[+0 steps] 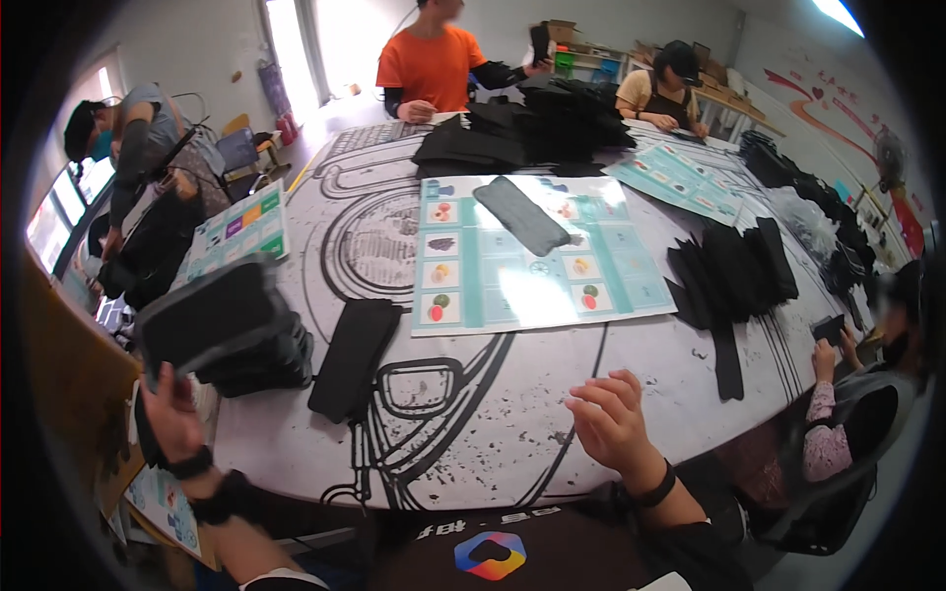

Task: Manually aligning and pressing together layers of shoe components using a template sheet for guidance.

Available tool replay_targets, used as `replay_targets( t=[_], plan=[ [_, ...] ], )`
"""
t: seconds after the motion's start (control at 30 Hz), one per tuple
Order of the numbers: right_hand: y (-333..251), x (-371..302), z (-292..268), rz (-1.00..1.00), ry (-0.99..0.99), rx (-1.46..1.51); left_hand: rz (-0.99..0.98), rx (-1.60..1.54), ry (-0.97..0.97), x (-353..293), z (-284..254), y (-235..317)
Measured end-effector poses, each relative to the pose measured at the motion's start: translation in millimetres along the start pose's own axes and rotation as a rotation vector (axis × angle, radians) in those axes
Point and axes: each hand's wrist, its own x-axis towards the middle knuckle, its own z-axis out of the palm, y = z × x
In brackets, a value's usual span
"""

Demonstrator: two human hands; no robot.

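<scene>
My left hand (175, 419) has its fingers at the near edge of a black rectangular piece with a grey rim (212, 313), tilted and slightly blurred over a stack of similar black pieces (258, 369). Part of the grip is hidden. My right hand (611, 422) is raised above the near side of the table, fingers apart and empty. A flat, dark folded strip of fabric (355, 360) lies right of the stack. Farther off, a grey oblong piece (522, 215) rests on a glossy teal-and-white picture board (512, 295).
Black fabric strips (734, 271) lie fanned right of the board; a large dark heap (532, 128) sits at the far side. More picture boards (680, 179) lie at the far right and left. Other people (429, 59) work around the table (473, 433), one close at my right.
</scene>
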Motion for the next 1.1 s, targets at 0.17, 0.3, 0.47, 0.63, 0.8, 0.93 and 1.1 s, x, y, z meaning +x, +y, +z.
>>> replay_targets(
  t=[0.17,0.3,0.47,0.63,0.8,0.93,1.1],
  plan=[
    [14.1,-1.0,2.2,0.069,0.012,0.073,-0.24,-0.094,0.005,78.8,-105.3,1.2],
    [21.5,0.1,8.9,0.125,0.033,0.158,-0.171,-0.103,0.012,65.4,-79.5,24.8],
    [18.4,-2.0,16.3,0.143,0.019,0.18,-0.187,-0.146,-0.056,75.4,-85.3,13.1],
    [17.0,-4.5,6.3,0.216,0.038,0.203,-0.172,-0.122,-0.123,77.9,-70.4,-4.1],
    [16.7,-2.0,16.5,0.255,0.009,0.3,-0.214,-0.097,-0.011,67.6,-68.5,5.5],
    [16.9,-0.1,17.4,0.258,0.022,0.297,-0.249,-0.042,0.009,70.0,-59.7,-0.7],
    [17.0,1.0,14.9,0.27,0.027,0.286,-0.204,0.342,0.042,66.3,-42.3,-13.9]
  ],
)
